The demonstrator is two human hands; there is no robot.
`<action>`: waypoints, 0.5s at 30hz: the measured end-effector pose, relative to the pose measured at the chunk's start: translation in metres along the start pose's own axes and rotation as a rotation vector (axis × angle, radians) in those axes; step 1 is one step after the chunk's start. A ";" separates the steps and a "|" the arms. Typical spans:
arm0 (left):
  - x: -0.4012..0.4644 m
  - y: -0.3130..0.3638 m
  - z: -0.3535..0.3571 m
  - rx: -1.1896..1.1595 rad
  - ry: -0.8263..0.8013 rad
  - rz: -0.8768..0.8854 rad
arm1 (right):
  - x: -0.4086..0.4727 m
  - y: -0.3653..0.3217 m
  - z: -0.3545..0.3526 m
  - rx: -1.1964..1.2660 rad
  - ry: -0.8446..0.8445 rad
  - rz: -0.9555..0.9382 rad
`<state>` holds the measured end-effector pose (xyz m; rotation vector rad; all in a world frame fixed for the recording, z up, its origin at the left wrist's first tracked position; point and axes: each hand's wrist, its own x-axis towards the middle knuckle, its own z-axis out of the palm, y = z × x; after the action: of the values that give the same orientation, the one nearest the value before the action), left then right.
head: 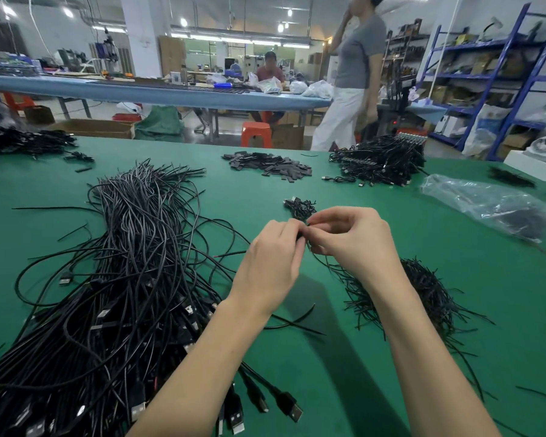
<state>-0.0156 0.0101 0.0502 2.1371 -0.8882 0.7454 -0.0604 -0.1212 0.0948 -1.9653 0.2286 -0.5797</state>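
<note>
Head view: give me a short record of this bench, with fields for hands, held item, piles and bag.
left hand: pinches wire with fingertips
right hand: pinches same wire
wire: thin, black, mostly hidden by fingers
cable pile: loose USB cables, left of hands
tie pile: short black strands by right forearm
bundle: small, coiled, just beyond hands
bag: clear plastic, far right
table: green

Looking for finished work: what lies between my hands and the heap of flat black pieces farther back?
One small coiled cable bundle on the green table, shown in the head view.
</note>
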 end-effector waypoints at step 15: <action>0.023 0.002 -0.007 -1.285 -0.011 -0.965 | 0.005 0.024 0.014 -0.087 0.117 -0.354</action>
<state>-0.0048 0.0061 0.0707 1.1029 -0.1029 -0.3215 -0.0474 -0.1231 0.0700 -2.0733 -0.0249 -0.9279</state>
